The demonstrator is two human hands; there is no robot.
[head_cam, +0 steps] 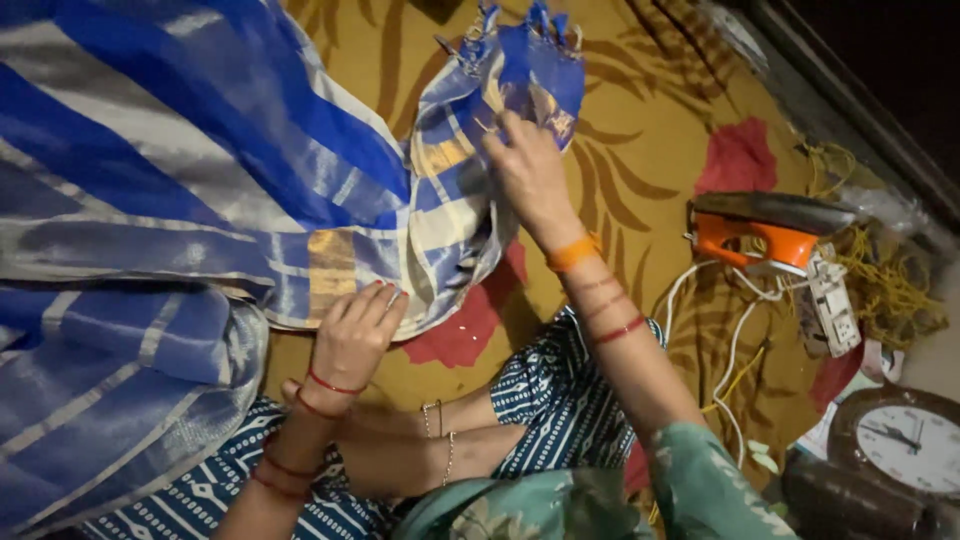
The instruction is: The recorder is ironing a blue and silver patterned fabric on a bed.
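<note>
Head view, looking down at a seated person on the floor. A long blue, silver-grey and gold striped woven cloth [200,190] lies spread over the lap and the yellow patterned floor carpet with red blotches [640,110].

Left hand [352,335]: palm down, fingers curled over the lower edge of the cloth, pinching it against the lap. Red thread bangles at the wrist.

Right hand [528,170]: raised, fingers closed on the tasselled end of the cloth [520,60], holding that end up off the carpet. Orange band and red threads on the forearm.

Cloth position: bulk at left, bunched fold between the two hands, fringe end uppermost at top centre.

Surroundings: orange and dark electric clothes iron [765,225] rests on the carpet to the right, well apart from the hands; white cord [735,340] runs from it. White plug strip [832,305] just beside the iron. Tangle of yellow string [890,280] behind it. Round brown-rimmed wall clock [905,440] lies at lower right.
</note>
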